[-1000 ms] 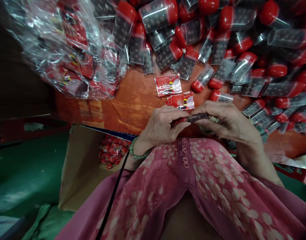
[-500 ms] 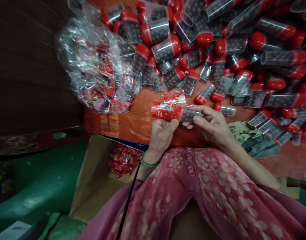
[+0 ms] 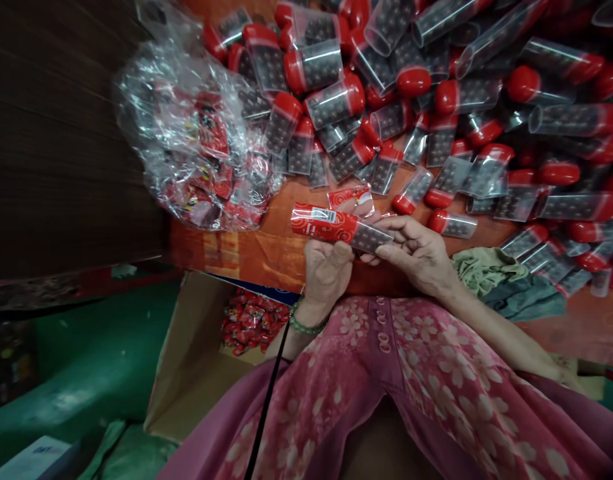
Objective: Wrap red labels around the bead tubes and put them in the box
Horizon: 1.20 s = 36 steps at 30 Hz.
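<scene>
- The tube [image 3: 373, 238], a red printed sleeve [image 3: 336, 225] around its left part, is held above the worktop's [image 3: 266, 253] near edge.
- Left hand [image 3: 329, 273]: fingers gripping the sleeved part; right hand [image 3: 421, 257]: fingers pinching the clear, bead-patterned end.
- Just beyond lies a flat red sleeve [image 3: 342, 197].
- Capped tubes [image 3: 329, 103] heap toward the far edge.
- A clear bag [image 3: 181, 133] sits by the left edge, crumpled cloths [image 3: 486, 270] along the near edge, rightward.
</scene>
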### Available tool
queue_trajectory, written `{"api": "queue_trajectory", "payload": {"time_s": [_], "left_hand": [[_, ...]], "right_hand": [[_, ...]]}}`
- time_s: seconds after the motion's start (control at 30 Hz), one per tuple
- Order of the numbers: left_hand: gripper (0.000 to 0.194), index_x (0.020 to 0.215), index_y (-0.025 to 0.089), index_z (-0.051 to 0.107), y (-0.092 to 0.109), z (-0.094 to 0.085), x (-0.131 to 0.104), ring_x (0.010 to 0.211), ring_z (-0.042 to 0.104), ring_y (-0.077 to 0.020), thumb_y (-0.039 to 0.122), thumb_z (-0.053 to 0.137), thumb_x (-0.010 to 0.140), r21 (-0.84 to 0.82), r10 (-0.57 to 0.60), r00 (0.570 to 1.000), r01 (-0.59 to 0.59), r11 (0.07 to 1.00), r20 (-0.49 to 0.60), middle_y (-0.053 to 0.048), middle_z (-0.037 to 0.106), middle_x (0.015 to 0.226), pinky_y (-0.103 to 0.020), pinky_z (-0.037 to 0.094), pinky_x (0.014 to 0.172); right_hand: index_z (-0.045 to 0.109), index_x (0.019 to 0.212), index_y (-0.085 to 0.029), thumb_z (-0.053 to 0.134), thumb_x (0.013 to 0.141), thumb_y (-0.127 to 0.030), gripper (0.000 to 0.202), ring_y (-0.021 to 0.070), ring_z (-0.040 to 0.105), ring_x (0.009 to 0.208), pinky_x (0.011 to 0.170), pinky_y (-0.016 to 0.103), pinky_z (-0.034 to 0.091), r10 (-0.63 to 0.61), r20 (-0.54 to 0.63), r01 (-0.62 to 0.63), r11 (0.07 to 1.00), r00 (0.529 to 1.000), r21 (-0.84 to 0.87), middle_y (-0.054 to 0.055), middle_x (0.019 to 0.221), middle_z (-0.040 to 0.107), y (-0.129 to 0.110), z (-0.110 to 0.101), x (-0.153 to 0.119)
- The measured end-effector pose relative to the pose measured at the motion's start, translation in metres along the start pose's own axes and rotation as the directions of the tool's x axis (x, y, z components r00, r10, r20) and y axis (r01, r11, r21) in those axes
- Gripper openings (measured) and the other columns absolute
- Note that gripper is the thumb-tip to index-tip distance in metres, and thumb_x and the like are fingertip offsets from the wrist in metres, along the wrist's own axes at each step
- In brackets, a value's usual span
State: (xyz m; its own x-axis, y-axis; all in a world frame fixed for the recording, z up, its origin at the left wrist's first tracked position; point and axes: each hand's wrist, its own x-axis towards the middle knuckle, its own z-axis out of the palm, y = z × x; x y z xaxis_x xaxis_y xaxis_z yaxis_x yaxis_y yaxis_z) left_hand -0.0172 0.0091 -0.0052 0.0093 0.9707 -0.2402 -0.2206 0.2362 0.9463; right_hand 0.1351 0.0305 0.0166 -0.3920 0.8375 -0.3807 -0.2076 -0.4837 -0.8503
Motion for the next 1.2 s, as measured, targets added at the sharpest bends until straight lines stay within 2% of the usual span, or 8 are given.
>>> {"api": "queue_trajectory", "payload": {"time_s": [0.2,0.37,0.57,0.73,0.97,1.03,1.1,1.2], "left_hand": [[0.064,0.103,0.023,0.067,0.005,0.012,-0.001,0.09,0.071,-0.0211,0.081,0.05,0.082,-0.068,-0.005,0.999,0.002,0.998,-0.034,-0.009,0.074,0.099,-0.032,0.056,0.066],[0.053,0.088,0.016,0.072,0.008,0.016,-0.005,0.048,0.043,-0.0064,0.067,0.072,0.074,-0.277,-0.155,0.986,0.131,0.952,-0.066,0.0,0.062,0.064,-0.022,0.039,0.045],[0.05,0.082,0.016,0.074,0.012,0.016,-0.009,0.052,0.04,-0.007,0.063,0.08,0.067,-0.36,-0.266,0.964,0.242,0.901,-0.018,0.0,0.057,0.062,-0.023,0.038,0.05],[0.054,0.089,0.016,0.074,0.011,0.013,-0.015,0.052,0.03,-0.0055,0.063,0.081,0.066,-0.42,-0.326,0.943,0.324,0.848,0.07,0.005,0.046,0.059,-0.021,0.034,0.051],[0.044,0.087,0.022,0.072,0.013,-0.017,-0.044,0.071,0.061,-0.0171,0.062,0.077,0.072,-0.25,-0.219,0.967,0.246,0.936,0.131,-0.002,0.063,0.069,-0.032,0.054,0.069],[0.035,0.086,0.021,0.073,0.015,-0.039,-0.064,0.096,0.068,-0.0243,0.055,0.075,0.078,-0.039,-0.184,0.981,0.186,0.982,0.058,-0.008,0.071,0.09,-0.039,0.057,0.087],[0.028,0.091,0.021,0.074,0.014,-0.067,-0.091,0.111,0.065,-0.027,0.047,0.073,0.082,0.188,-0.095,0.981,0.127,0.974,-0.168,-0.009,0.072,0.106,-0.041,0.054,0.097],[0.024,0.095,0.02,0.07,0.003,-0.113,-0.141,0.105,0.067,-0.0253,0.042,0.062,0.091,0.402,0.013,0.852,0.234,0.885,-0.523,-0.005,0.072,0.099,-0.04,0.056,0.091]], "right_hand": [[0.062,0.099,-0.021,0.083,0.077,-0.041,0.036,0.0134,0.074,0.072,0.072,0.026,0.063,-0.044,-0.047,0.041,0.997,0.998,-0.061,0.0,0.087,0.074,0.001,0.005,-0.001],[0.059,0.092,-0.021,0.084,0.077,-0.042,0.035,0.0141,0.074,0.064,0.062,0.024,0.063,-0.024,0.021,0.023,0.999,0.999,0.047,-0.002,0.075,0.073,-0.001,0.011,0.002],[0.055,0.08,-0.021,0.089,0.069,-0.037,0.039,0.0105,0.07,0.054,0.056,0.02,0.06,-0.025,-0.033,0.03,0.987,0.999,0.16,-0.006,0.066,0.07,0.006,0.014,0.007],[0.049,0.073,-0.021,0.092,0.063,-0.04,0.048,0.0108,0.066,0.05,0.05,0.021,0.057,0.033,0.072,-0.045,0.985,0.997,0.164,-0.006,0.061,0.066,0.012,0.013,0.012],[0.042,0.068,-0.021,0.094,0.053,-0.05,0.061,0.0049,0.046,0.048,0.046,0.018,0.042,0.116,0.292,-0.098,0.992,0.949,-0.073,-0.012,0.058,0.045,0.015,0.022,0.01],[0.047,0.074,-0.021,0.086,0.066,-0.055,0.053,0.0074,0.05,0.053,0.05,0.02,0.042,0.143,0.429,-0.022,0.961,0.892,-0.275,-0.009,0.064,0.051,0.01,0.021,0.003],[0.055,0.085,-0.02,0.076,0.082,-0.052,0.039,0.0109,0.056,0.062,0.057,0.024,0.045,0.125,0.487,0.173,0.836,0.864,-0.52,-0.004,0.073,0.058,0.002,0.015,-0.005],[0.062,0.101,-0.018,0.063,0.095,-0.041,0.023,0.0185,0.061,0.083,0.076,0.033,0.05,-0.066,0.455,0.431,0.463,0.888,-0.774,0.006,0.091,0.066,-0.007,-0.002,-0.015]]}}
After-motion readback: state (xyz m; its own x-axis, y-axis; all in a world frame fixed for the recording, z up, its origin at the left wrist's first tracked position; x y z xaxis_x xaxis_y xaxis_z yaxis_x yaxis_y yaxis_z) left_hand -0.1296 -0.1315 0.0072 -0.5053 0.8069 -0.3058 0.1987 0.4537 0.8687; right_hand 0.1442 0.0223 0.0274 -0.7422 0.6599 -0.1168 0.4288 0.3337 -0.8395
